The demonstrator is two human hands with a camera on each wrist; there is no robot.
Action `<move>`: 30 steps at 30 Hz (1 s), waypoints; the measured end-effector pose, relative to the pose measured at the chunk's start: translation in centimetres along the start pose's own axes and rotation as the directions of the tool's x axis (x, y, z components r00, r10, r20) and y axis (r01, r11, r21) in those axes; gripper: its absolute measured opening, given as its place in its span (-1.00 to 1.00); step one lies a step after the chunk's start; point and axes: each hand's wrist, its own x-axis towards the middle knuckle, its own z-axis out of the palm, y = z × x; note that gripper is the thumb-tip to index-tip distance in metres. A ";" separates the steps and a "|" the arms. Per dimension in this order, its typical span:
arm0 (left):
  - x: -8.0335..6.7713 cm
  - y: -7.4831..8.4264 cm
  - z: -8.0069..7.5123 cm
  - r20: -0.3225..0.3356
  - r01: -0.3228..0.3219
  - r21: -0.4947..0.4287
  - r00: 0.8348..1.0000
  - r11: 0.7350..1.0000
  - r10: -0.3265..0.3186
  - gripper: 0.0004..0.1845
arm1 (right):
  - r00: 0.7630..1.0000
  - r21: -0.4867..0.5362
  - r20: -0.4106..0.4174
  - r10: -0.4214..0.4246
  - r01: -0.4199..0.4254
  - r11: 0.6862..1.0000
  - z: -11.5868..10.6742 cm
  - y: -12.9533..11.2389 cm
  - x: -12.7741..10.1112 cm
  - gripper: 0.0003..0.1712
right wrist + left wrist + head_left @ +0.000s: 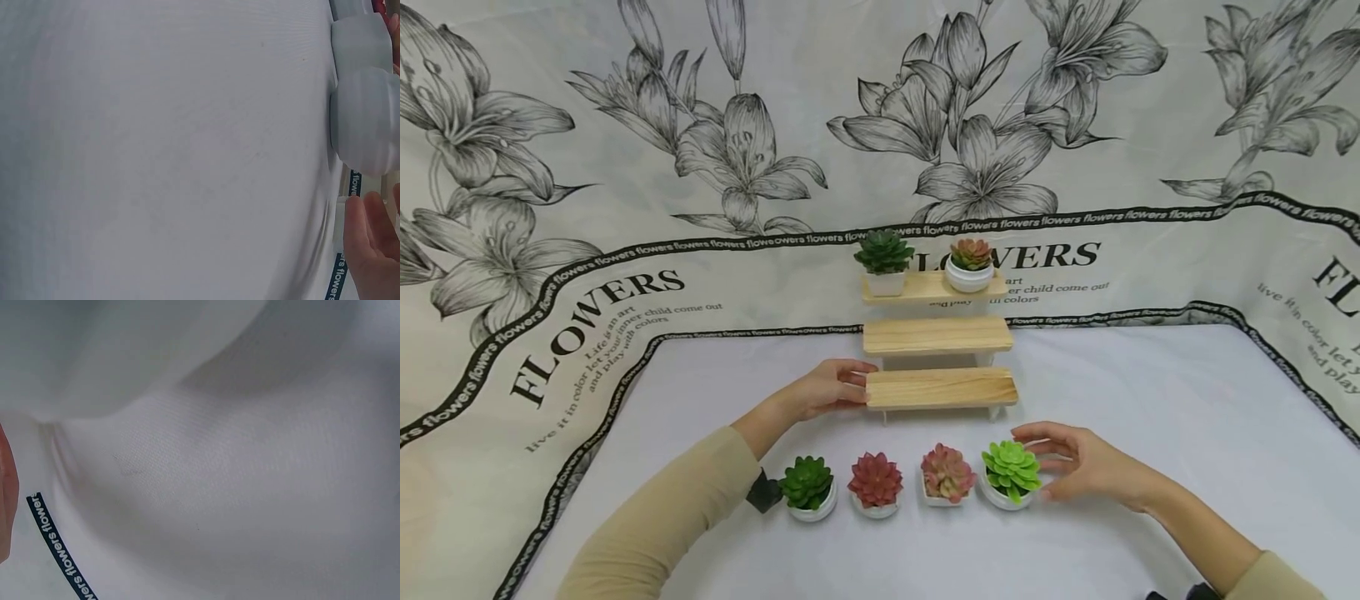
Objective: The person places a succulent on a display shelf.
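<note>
Light-green succulent pot (1011, 477): light, smooth, top-heavy; I'd grip white base. Right hand (1086, 467) fingers apart beside it; left hand (827, 387) fingers straight against wooden shelf (942, 388).

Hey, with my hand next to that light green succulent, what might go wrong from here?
The light green succulent stands close beside the pink succulent, so your right hand closing around it may knock the neighbour over. Your left hand rests on the bottom shelf; a push might shake the two pots on the top shelf.
</note>
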 end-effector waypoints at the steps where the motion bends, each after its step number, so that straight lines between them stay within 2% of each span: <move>1: 0.0 0.0 0.0 0.001 -0.002 0.000 1.000 1.000 0.002 -0.47 | 1.000 -0.002 0.008 -0.003 0.003 1.000 0.1 0.0 0.1 -0.16; 11: 0.1 -0.4 -0.2 0.012 -0.010 -0.003 1.000 1.000 0.010 -0.46 | 0.996 0.069 0.091 -0.026 0.020 0.997 1.1 0.6 0.9 -0.27; 30: 0.1 -0.4 -0.2 0.024 -0.028 -0.009 0.999 1.000 0.029 -0.46 | 0.996 0.044 0.086 -0.005 0.001 0.999 1.6 0.2 1.4 -0.25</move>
